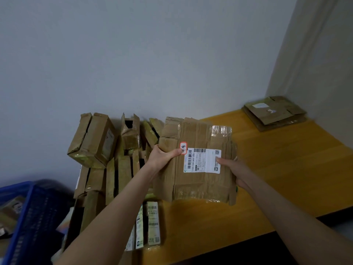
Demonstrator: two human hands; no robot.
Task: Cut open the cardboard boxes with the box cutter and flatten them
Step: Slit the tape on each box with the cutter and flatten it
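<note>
1. The flattened box (198, 188) is held up over the left part of the table, its broad face turned to the camera, with a white shipping label (202, 161) on it and clear tape (221, 131) along its far edge.
2. The left hand (162, 157) grips the box's left edge, thumb laid across the front by a small red-bordered sticker. The right hand (235, 169) grips the right edge, thumb pressing on the label and fingers hidden behind the cardboard.
3. The step in hand looks like the end of flattening. This box is already collapsed into a sheet and seems ready to be put away.
4. The next move probably calls for carrying it far and right to the stack of flattened boxes (275, 113) in the corner and laying it square on top. The person would then reach left for another box.
5. The box cutter is not in view. A small green bit shows below the right hand, but what it is cannot be told.
6. To the left, a pile of boxes (95, 140) not yet flattened leans against the wall, so much of the task remains.
7. The table (286, 169) is yellow-brown wood with a dark near edge.
8. A blue crate (28, 217) sits near left, below the pile.
9. The plain grey wall (133, 54) meets a second wall at the far right corner.
</note>
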